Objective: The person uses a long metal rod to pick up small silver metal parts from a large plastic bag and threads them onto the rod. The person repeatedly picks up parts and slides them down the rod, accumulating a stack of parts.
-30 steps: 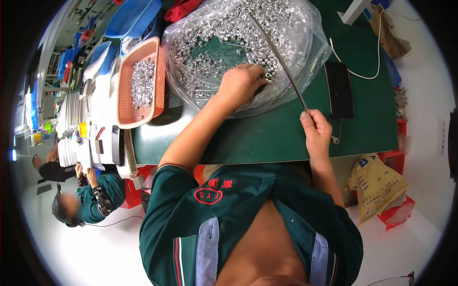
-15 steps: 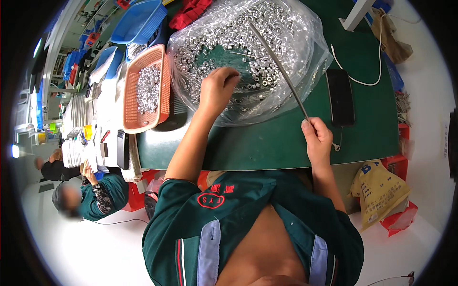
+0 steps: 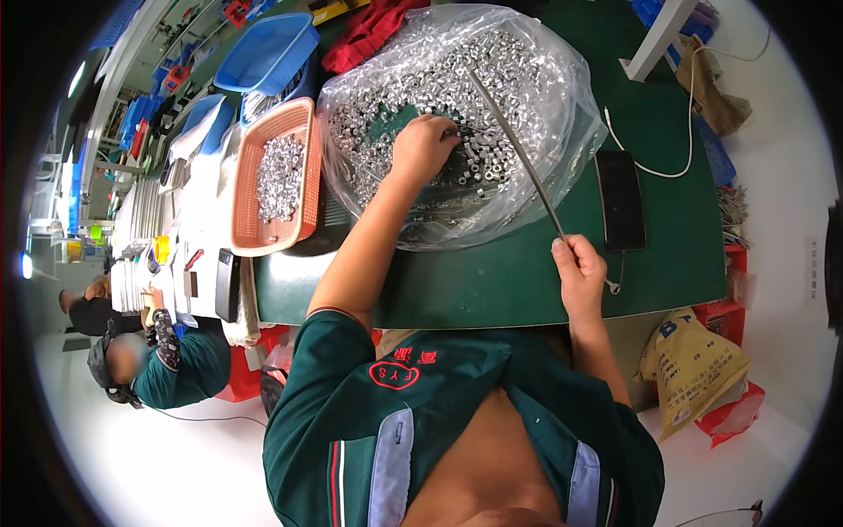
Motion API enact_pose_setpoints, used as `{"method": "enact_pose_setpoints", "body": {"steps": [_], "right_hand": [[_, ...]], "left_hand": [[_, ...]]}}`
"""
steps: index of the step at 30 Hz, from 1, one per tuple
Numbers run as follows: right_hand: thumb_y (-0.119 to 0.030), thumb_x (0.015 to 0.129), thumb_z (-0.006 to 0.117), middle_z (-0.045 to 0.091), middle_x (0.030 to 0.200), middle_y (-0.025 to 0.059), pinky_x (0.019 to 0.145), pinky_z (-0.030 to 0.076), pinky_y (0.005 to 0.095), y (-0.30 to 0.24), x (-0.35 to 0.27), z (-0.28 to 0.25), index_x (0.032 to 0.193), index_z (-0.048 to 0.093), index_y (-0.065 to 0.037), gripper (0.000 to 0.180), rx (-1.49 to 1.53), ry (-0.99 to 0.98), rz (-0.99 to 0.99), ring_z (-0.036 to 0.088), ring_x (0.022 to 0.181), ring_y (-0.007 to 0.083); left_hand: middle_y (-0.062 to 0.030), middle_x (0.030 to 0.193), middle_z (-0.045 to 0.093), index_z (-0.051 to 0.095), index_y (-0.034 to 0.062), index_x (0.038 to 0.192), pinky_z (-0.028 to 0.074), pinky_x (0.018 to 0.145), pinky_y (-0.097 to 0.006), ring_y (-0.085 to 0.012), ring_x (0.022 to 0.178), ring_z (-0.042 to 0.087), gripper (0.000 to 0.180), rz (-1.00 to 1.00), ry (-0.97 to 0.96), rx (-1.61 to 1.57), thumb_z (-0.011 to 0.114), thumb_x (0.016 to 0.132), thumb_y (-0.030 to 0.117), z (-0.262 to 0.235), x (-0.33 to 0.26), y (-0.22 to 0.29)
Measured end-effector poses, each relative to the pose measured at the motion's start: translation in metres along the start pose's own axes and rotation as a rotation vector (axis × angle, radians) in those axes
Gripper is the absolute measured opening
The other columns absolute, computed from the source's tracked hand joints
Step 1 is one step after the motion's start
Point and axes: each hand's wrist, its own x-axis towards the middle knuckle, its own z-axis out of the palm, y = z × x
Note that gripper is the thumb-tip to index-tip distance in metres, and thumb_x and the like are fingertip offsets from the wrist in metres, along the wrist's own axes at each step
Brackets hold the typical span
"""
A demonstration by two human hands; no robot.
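Note:
A clear plastic bag (image 3: 571,132) lies spread on the green table, heaped with small silvery metal sleeves (image 3: 518,53). My left hand (image 3: 425,149) reaches into the bag from the near side, fingers curled together at the edge of the pile; whatever is between its fingertips is hidden. My right hand (image 3: 580,268) grips the near end of a long grey metal rod (image 3: 518,145). From there the rod slants up and left across the bag, its far end over the sleeves.
Left of the bag stands an orange basket (image 3: 312,189) holding small metal pieces. Blue baskets (image 3: 272,53) and red cloth (image 3: 373,35) lie beyond. A black phone (image 3: 621,200) and white cable (image 3: 654,167) lie right on the table (image 3: 439,294). A co-worker (image 3: 189,360) sits far left.
My left hand has shifted slightly right and deeper toward the sleeves. My right hand still holds the rod at much the same slant. The whole view has shifted a little.

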Motion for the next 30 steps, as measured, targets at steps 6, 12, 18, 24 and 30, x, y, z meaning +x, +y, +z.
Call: {"method": "enact_pose_setpoints", "body": {"steps": [6,12,18,24,30], "right_hand": [[-0.014,0.092,0.063,0.044,0.060,-0.0055,0.048,0.030,0.0212,-0.003,-0.001,0.002,0.081,0.059,0.000,0.018,-0.042,0.003,0.002,0.035,0.056,0.0020],[-0.013,0.091,0.063,0.045,0.059,-0.0039,0.048,0.031,0.0220,-0.004,-0.001,0.003,0.082,0.059,0.001,0.017,-0.092,-0.048,-0.018,0.037,0.056,0.0027],[-0.014,0.091,0.063,0.049,0.058,0.0018,0.049,0.035,0.0245,-0.001,-0.002,0.005,0.082,0.059,0.001,0.018,-0.208,-0.116,-0.106,0.042,0.053,0.0073],[-0.016,0.091,0.063,0.051,0.059,0.0046,0.049,0.037,0.0258,-0.002,-0.002,0.010,0.082,0.061,-0.001,0.018,-0.314,-0.129,-0.141,0.045,0.051,0.0105],[-0.009,0.090,0.062,0.049,0.063,-0.0005,0.051,0.034,0.0225,-0.002,-0.003,0.012,0.083,0.060,0.002,0.014,-0.333,-0.139,-0.169,0.041,0.057,0.0047]], "left_hand": [[-0.0118,0.092,0.069,0.066,-0.0006,0.091,0.051,0.069,-0.032,-0.0181,0.077,0.065,0.016,-0.317,-0.035,-0.689,0.071,0.082,0.012,-0.011,-0.005,0.001],[-0.0121,0.093,0.065,0.063,0.0056,0.088,0.048,0.072,-0.030,-0.0158,0.078,0.059,0.007,-0.214,-0.143,-1.955,0.068,0.085,0.009,-0.027,-0.027,-0.012],[-0.0080,0.086,0.062,0.063,0.0063,0.091,0.046,0.071,-0.030,-0.0158,0.079,0.057,0.012,-0.110,-0.104,-2.023,0.070,0.082,0.007,-0.035,-0.034,-0.025],[-0.0083,0.090,0.066,0.064,0.0044,0.096,0.049,0.073,-0.029,-0.0155,0.078,0.061,0.018,-0.115,-0.026,-1.833,0.072,0.079,0.005,-0.050,-0.038,-0.028],[-0.0050,0.087,0.068,0.068,0.0006,0.094,0.050,0.073,-0.024,-0.0118,0.078,0.063,0.019,-0.184,0.011,-1.324,0.075,0.076,0.002,-0.074,-0.046,-0.035]]}}
